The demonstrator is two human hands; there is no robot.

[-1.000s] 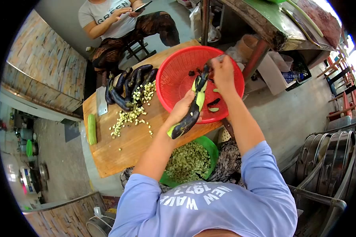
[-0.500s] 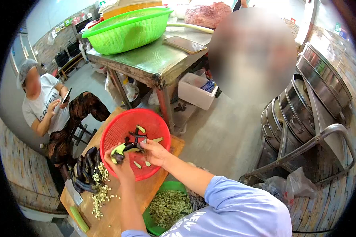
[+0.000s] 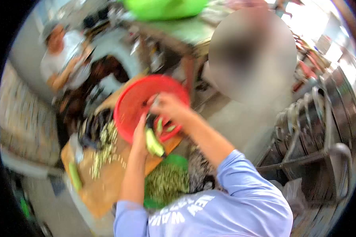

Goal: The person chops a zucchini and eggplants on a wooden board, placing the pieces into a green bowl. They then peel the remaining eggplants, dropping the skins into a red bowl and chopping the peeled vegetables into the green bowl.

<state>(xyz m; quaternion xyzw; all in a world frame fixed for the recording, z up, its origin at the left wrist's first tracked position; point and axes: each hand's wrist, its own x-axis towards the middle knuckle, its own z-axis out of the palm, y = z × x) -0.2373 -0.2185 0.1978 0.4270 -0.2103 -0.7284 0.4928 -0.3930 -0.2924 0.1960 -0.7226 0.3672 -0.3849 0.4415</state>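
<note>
In my left hand [image 3: 140,129] is a dark eggplant [image 3: 154,144], its peeled pale-green part pointing down toward me. My right hand [image 3: 168,107] is closed just above the eggplant's far end. Something small and grey shows at its fingertips, too blurred to name. Both hands are over the near part of a red plastic basket [image 3: 124,93], where pale and dark strips [image 3: 171,128] lie. Left of the basket, whole dark eggplants [image 3: 91,128] and diced pale pieces [image 3: 103,152] rest on a wooden board [image 3: 110,185].
A cleaver [image 3: 77,149] and a green gourd-like vegetable [image 3: 75,176] lie at the board's left. Below the basket stands a green tub of diced pieces [image 3: 167,181]. A seated person [image 3: 69,59] holds a phone. Metal pots [image 3: 304,122] stand on a cart at right.
The view has shifted and blurred. The eggplant has turned so its peeled part points down toward me. My right hand has moved to its far end, over the basket.
</note>
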